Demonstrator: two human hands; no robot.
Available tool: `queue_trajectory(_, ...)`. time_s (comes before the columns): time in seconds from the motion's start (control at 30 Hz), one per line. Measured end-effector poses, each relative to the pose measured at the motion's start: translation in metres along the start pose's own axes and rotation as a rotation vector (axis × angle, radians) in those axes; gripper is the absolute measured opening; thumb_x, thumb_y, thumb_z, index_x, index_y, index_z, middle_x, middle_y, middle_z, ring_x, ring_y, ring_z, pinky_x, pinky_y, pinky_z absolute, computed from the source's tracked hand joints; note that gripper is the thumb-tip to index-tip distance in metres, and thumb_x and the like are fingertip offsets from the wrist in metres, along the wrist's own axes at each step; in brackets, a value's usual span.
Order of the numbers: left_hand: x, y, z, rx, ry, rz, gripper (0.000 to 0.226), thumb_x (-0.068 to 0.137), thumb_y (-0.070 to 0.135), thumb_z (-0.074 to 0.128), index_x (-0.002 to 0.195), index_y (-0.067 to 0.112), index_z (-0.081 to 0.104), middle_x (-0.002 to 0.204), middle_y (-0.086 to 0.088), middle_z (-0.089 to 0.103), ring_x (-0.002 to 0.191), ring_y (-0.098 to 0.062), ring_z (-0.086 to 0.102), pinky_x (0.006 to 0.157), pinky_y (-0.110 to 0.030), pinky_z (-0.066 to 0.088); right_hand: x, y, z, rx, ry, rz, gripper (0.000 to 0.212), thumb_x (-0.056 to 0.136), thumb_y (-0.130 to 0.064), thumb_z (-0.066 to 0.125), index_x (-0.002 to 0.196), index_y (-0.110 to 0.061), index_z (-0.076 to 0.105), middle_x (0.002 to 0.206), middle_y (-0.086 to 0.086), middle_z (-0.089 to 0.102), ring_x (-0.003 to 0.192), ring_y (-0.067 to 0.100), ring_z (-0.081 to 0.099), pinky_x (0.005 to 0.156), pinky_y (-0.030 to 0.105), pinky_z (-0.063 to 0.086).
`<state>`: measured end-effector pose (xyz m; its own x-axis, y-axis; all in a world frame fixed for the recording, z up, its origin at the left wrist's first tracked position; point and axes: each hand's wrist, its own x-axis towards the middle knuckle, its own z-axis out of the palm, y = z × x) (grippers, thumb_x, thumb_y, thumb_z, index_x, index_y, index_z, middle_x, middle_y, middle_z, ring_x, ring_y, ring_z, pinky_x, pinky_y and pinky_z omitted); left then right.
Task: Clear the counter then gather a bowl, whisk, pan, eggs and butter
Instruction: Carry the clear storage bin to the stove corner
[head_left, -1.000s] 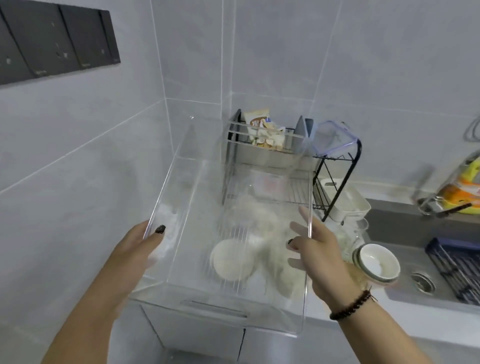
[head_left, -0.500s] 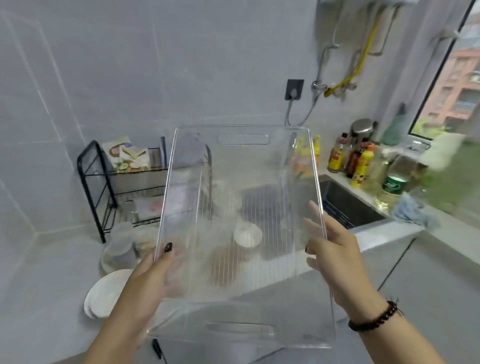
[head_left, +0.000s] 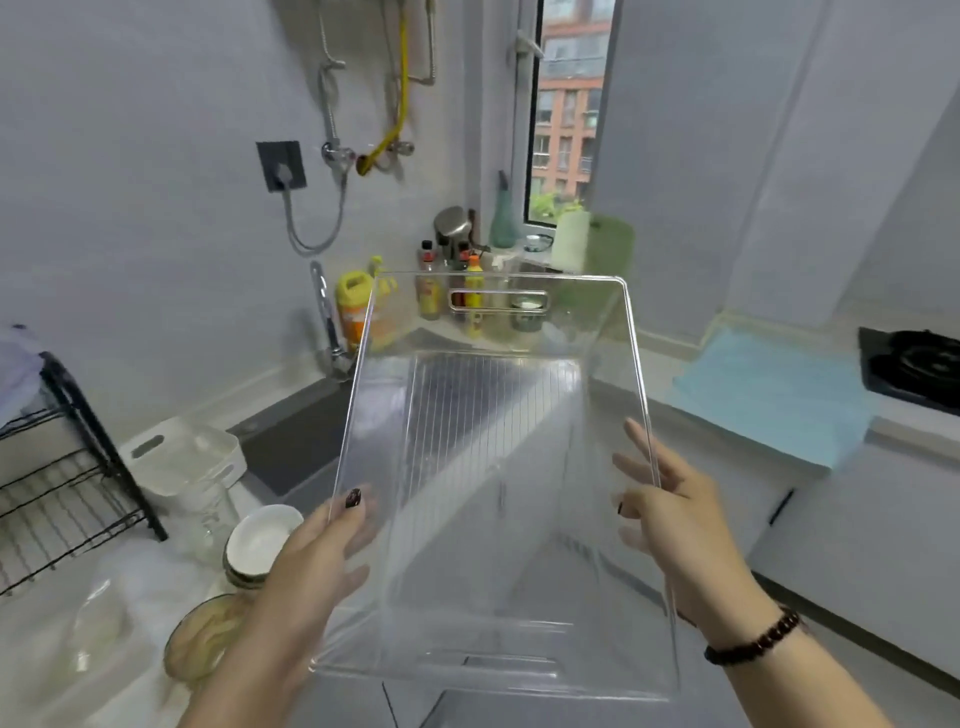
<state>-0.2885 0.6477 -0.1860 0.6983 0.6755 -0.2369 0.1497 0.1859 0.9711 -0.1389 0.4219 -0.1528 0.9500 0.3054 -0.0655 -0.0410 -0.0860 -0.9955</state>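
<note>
Right now your left hand grips the left wall of a clear plastic bin, thumb (dark-painted nail) hooked over the rim and fingers pressed against the outside. Your right hand holds the opposite wall the same way, thumb inside and fingers along the outer face, a dark bead bracelet at the wrist. Both forearms reach up from the bottom of the view, and the bin hangs in the air between them, tilted so its open top faces you and its far handle slot is uppermost.

Below and to your left, on the pale desk, a white bowl sits stacked on another dish just beside your left wrist, with a white basket and a black wire rack further left. A dark sink lies behind them, bottles crowd the corner under the window, and to your right a blue cloth lies near a black hob
</note>
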Motion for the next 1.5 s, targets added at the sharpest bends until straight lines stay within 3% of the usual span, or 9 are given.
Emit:
queue_trajectory(0.07,0.024,0.005,0.017,0.022,-0.062,-0.022,0.032,0.1,0.032,0.047,0.128,0.021,0.058,0.127,0.006,0.062,0.119,-0.014,0.057,0.097,-0.04,0.044,0.011,0.002,-0.009,-0.013,0.077,0.018,0.075,0.082,0.015,0.043,0.135,-0.038,0.05,0.105,-0.013,0.066,0.08,0.048,0.049,0.063,0.035,0.039)
queue_trajectory(0.17,0.063,0.014,0.047,0.063,-0.171,-0.036,0.032,0.1,0.032,0.047,0.128,0.023,0.058,0.13,0.006,0.061,0.118,-0.014,0.057,0.096,-0.04,0.043,0.029,0.005,-0.023,0.001,0.194,0.03,0.076,0.081,0.014,0.043,0.134,-0.041,0.049,0.121,-0.006,0.063,0.076,0.031,0.052,0.059,0.032,0.038)
queue_trajectory(0.37,0.12,0.026,0.113,0.161,-0.385,-0.056,0.032,0.099,0.033,0.049,0.13,0.025,0.054,0.129,0.007,0.058,0.119,-0.015,0.054,0.105,-0.043,0.041,0.059,0.017,-0.054,0.062,0.394,0.107,0.073,0.082,0.013,0.044,0.135,-0.037,0.049,0.136,0.001,0.055,0.124,0.026,0.052,0.065,0.025,0.044)
queue_trajectory(0.5,0.15,0.03,0.151,0.23,-0.504,-0.057,0.016,0.099,0.033,0.048,0.112,0.032,0.058,0.121,0.01,0.061,0.115,-0.013,0.055,0.102,-0.043,0.043,0.068,0.024,-0.067,0.062,0.525,0.11,0.076,0.08,0.014,0.044,0.137,-0.036,0.049,0.132,-0.002,0.057,0.106,0.027,0.062,0.055,0.023,0.042)
queue_trajectory(0.77,0.176,0.023,0.241,0.357,-0.741,-0.119,0.034,0.099,0.04,0.046,0.132,0.029,0.05,0.136,0.011,0.052,0.127,-0.017,0.047,0.114,-0.047,0.029,0.072,0.04,-0.117,0.156,0.755,0.153,0.076,0.077,0.021,0.039,0.132,-0.029,0.053,0.109,-0.006,0.067,0.06,0.014,0.042,0.046,0.022,0.034)
queue_trajectory(0.9,0.175,0.011,0.295,0.365,-0.818,-0.079,0.034,0.1,0.033,0.046,0.132,0.025,0.052,0.13,0.01,0.057,0.125,-0.014,0.049,0.112,-0.046,0.034,0.076,0.049,-0.161,0.13,0.86,0.199,0.077,0.077,0.018,0.04,0.138,-0.026,0.051,0.133,0.002,0.056,0.07,0.023,0.046,0.053,0.03,0.036)
queue_trajectory(1.17,0.139,-0.006,0.436,0.361,-0.89,-0.115,0.031,0.099,0.035,0.048,0.128,0.027,0.055,0.124,0.009,0.06,0.121,-0.017,0.052,0.105,-0.044,0.04,0.084,0.043,-0.282,0.118,0.93,0.233,0.068,0.076,0.019,0.038,0.098,-0.039,0.067,0.107,0.014,0.066,0.074,0.026,0.045,0.062,0.036,0.033)
queue_trajectory(1.33,0.103,-0.01,0.532,0.35,-0.917,-0.129,0.027,0.098,0.032,0.049,0.125,0.028,0.053,0.131,0.003,0.058,0.121,-0.02,0.054,0.106,-0.047,0.04,0.087,0.044,-0.377,0.09,0.978,0.244,0.075,0.078,0.018,0.04,0.137,-0.028,0.051,0.111,0.0,0.06,0.067,0.019,0.043,0.055,0.032,0.038)
queue_trajectory(1.5,0.077,-0.018,0.616,0.381,-0.986,-0.092,0.035,0.099,0.033,0.049,0.133,0.029,0.052,0.133,0.009,0.056,0.127,-0.016,0.05,0.111,-0.045,0.037,0.094,0.05,-0.462,0.075,1.038,0.253,0.074,0.078,0.015,0.042,0.138,-0.027,0.05,0.114,-0.001,0.063,0.074,0.023,0.046,0.064,0.036,0.039)
